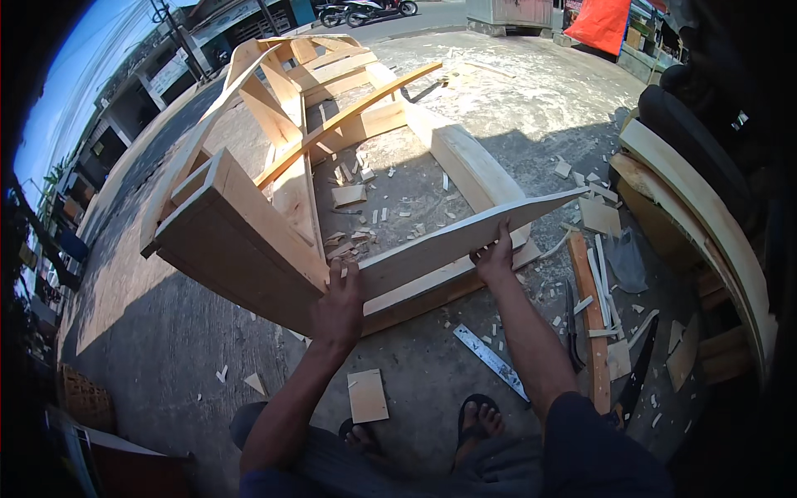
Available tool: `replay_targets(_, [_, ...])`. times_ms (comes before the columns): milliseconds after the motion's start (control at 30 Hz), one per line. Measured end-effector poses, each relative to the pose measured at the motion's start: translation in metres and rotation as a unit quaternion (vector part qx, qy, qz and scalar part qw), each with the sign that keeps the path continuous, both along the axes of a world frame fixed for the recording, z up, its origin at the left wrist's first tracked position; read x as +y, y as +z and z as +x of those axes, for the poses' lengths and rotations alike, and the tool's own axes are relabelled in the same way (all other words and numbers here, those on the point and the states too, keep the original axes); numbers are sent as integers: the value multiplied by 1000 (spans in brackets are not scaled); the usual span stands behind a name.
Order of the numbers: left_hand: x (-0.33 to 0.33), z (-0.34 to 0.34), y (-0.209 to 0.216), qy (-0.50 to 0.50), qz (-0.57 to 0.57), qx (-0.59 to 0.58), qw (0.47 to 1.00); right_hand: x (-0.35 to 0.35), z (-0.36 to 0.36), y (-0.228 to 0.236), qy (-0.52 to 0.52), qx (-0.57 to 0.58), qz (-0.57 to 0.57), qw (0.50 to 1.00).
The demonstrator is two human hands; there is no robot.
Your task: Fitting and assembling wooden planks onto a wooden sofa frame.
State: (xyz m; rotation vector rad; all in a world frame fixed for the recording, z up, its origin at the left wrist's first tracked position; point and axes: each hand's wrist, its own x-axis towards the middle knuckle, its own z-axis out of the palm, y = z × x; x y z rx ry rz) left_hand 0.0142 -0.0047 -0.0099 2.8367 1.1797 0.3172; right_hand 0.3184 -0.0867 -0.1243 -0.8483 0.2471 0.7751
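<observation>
A long pale wooden board [448, 245], tapering to a point at its right end, stands on edge along the near rail of a wooden bench frame [465, 158]. Around the board's lower edge, with fingers up its near face, my right hand [496, 256] is closed. My left hand [337, 307] grips the board's left end, where it meets the boxy end panel [241, 241] of the frame. The left fingertips show at the board; the thumb is hard to make out. A loose wooden strip [357, 120] lies slantwise across the frame.
A metal ruler [491, 362], a dark curved blade [573, 324], a saw [639, 365] and a brown plank [588, 319] lie at right. Offcuts litter the ground; one square piece [367, 396] is near my feet. Curved boards [706, 207] stand far right. Motorcycles [374, 10] are beyond.
</observation>
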Motion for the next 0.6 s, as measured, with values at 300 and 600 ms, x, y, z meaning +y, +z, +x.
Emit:
replay_targets(300, [10, 3, -26, -39, -33, 33, 998, -11, 6, -17, 25, -7, -17, 1000])
replay_targets(600, [24, -1, -46, -57, -21, 7, 998, -6, 1, -12, 22, -29, 1, 999])
